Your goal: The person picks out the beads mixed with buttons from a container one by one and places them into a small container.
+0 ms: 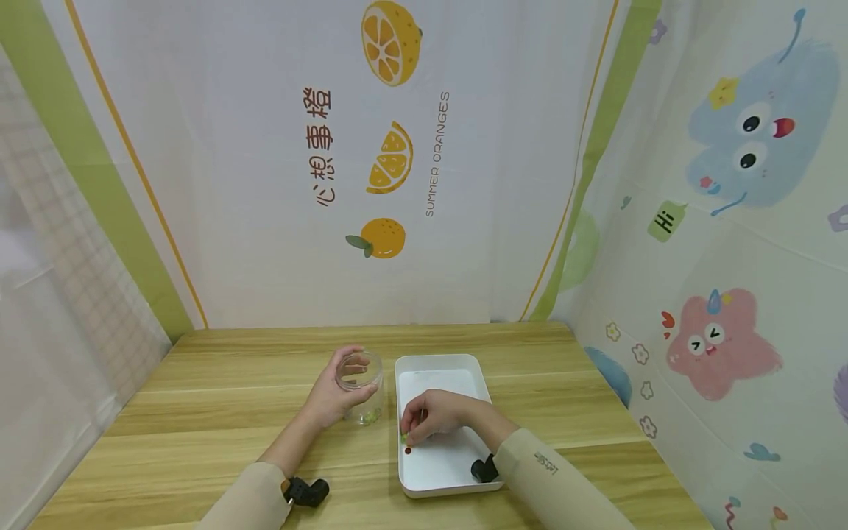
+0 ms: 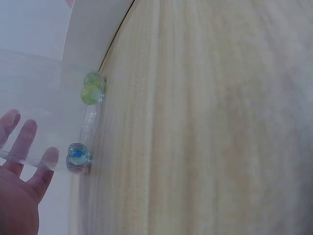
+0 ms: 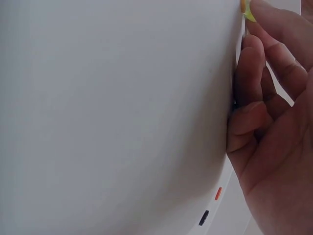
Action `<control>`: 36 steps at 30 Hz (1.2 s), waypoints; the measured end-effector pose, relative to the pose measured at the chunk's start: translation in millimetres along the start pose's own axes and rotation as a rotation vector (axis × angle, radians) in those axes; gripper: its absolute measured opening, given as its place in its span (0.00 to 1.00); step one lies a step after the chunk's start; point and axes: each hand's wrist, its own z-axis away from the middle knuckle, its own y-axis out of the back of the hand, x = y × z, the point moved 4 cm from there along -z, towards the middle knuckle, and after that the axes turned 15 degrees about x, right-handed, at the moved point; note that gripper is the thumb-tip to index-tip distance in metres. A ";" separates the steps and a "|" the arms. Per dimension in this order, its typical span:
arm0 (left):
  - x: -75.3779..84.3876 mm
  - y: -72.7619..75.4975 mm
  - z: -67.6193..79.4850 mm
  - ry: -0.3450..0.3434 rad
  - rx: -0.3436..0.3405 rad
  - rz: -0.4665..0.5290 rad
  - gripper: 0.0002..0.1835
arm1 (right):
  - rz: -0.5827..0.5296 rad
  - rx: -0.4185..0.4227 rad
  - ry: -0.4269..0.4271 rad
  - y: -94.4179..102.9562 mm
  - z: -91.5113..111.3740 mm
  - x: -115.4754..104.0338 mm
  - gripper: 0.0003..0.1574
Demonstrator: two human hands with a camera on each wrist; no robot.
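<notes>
A clear round jar (image 1: pixel 361 394) stands open-topped on the table, with my left hand (image 1: pixel 336 390) wrapped around its upper part. Glass marbles lie at its bottom: yellow-green ones (image 2: pixel 92 89) and a bluish one (image 2: pixel 77 153). Over the white tray (image 1: pixel 442 482), my right hand (image 1: pixel 437 414) reaches down to the left wall, thumb and fingertip pinching a yellow-green marble (image 3: pixel 249 11). The other fingers of that hand curl against the tray. A small dark red piece (image 1: pixel 408 450) sits just below the fingertips in the head view.
The tray stands right of the jar on the wood-grain table (image 1: pixel 245 383). Each wrist carries a black camera (image 1: pixel 308 492). A printed curtain (image 1: pixel 265 265) hangs behind the table, and another (image 1: pixel 735 250) along its right side.
</notes>
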 end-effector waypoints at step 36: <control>-3.5 -0.3 -1.0 -0.014 0.003 -0.017 0.43 | -0.092 0.125 0.026 21.7 3.1 8.6 0.07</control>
